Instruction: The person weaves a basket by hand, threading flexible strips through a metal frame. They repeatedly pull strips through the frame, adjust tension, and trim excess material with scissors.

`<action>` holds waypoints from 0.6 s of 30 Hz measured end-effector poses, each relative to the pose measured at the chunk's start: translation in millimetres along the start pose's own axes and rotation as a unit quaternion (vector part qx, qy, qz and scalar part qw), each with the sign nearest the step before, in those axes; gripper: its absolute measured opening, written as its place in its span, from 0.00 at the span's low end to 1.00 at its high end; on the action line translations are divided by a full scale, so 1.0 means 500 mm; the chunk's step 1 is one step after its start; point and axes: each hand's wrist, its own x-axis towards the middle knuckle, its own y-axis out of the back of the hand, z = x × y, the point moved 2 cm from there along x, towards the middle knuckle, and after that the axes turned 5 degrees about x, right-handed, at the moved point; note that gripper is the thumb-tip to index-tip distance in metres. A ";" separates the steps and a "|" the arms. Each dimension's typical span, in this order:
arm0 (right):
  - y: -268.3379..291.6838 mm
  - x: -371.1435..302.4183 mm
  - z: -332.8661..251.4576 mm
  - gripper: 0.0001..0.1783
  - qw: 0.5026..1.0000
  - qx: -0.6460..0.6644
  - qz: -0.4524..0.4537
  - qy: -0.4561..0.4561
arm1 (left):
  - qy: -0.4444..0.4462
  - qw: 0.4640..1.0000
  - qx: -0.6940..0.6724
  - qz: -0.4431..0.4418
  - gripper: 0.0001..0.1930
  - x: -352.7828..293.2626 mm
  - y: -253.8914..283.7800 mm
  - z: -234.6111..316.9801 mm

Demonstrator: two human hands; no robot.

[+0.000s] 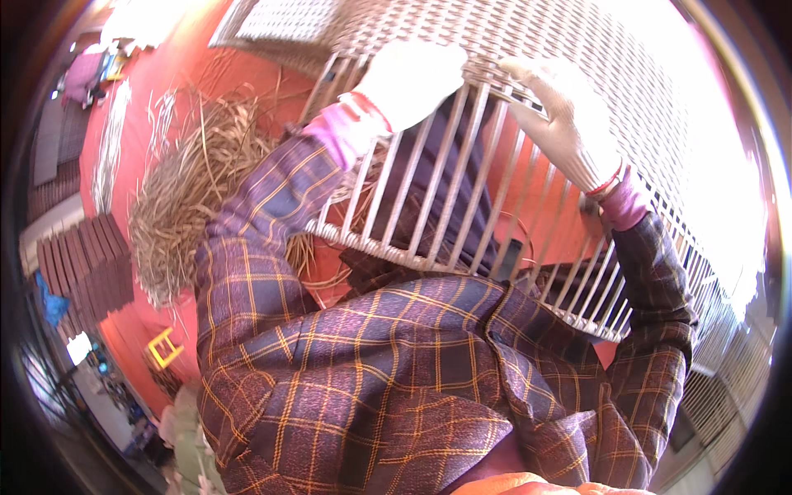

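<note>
A large wicker furniture piece point(503, 29) in light grey-brown lies across my lap, closely woven on its far side. Its nearer part shows bare parallel strands point(450, 177) running to a wrapped rim point(371, 244). My left hand point(412, 82), in a white glove, is closed at the edge of the weave; glare hides what its fingers hold. Just to the right, my gloved right hand point(569, 115) reaches to the same edge. Its thumb and fingers are apart, with the fingertips at the weave and no strand visibly gripped.
A big tangled bundle of flat weaving strips point(186, 190) lies left of my arm on the red floor point(247, 91). Farther left are thin pale strands point(111, 148), stacked brown slatted pieces point(87, 264) and a small yellow frame point(165, 349). Another woven piece point(718, 404) stands at lower right.
</note>
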 end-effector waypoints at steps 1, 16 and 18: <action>-0.009 0.032 -0.020 0.24 1.000 -0.027 -0.004 0.014 | -0.012 0.999 -0.020 0.041 0.10 0.001 0.006 -0.002; 0.024 0.054 -0.059 0.18 1.000 0.003 0.015 0.007 | 0.280 0.860 -0.424 -0.056 0.21 -0.227 -0.052 -0.228; 0.021 0.071 -0.090 0.18 0.999 0.050 -0.013 0.016 | 0.307 0.784 -0.540 -0.010 0.21 -0.212 -0.092 -0.207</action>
